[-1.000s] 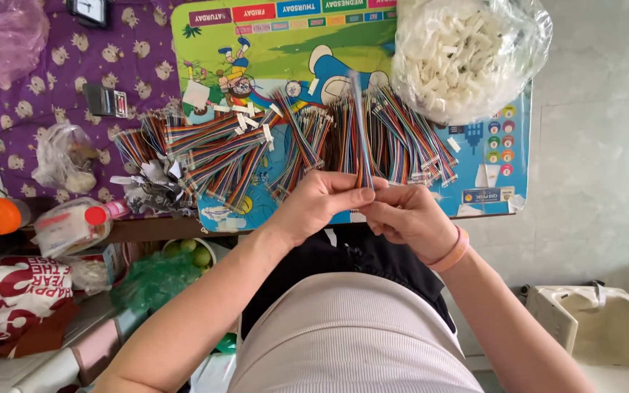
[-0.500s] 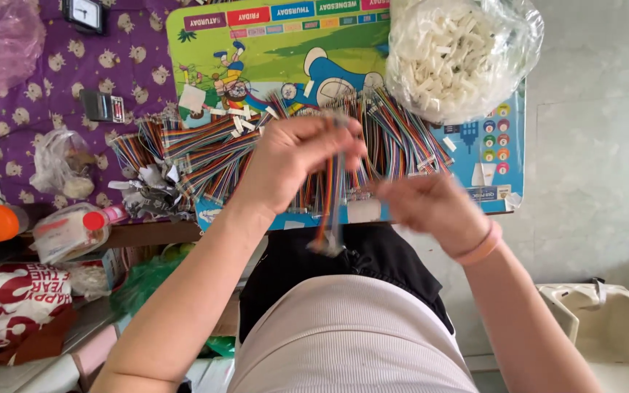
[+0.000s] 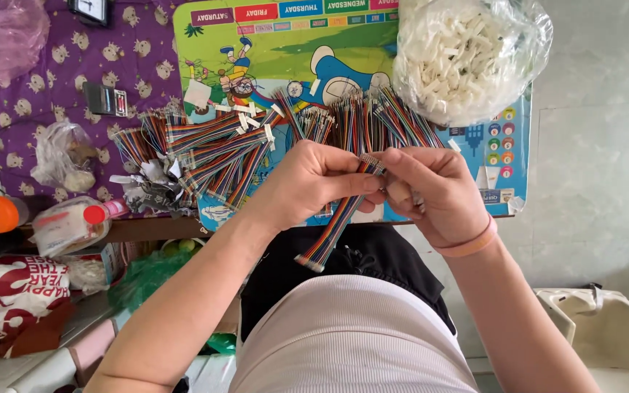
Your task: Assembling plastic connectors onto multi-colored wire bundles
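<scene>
Purple patterned cloth and a cartoon board cover the desk, strewn with rainbow wire bundles. Left hand and right hand pinch one rainbow cable above the lap. A clear bag holds white plastic pieces.

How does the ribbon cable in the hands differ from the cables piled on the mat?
The held ribbon cable is single, pinched by the left hand and right hand, hanging off the mat's edge; the piled cables lie bundled flat on the cartoon mat. Both are rainbow-striped.
</scene>
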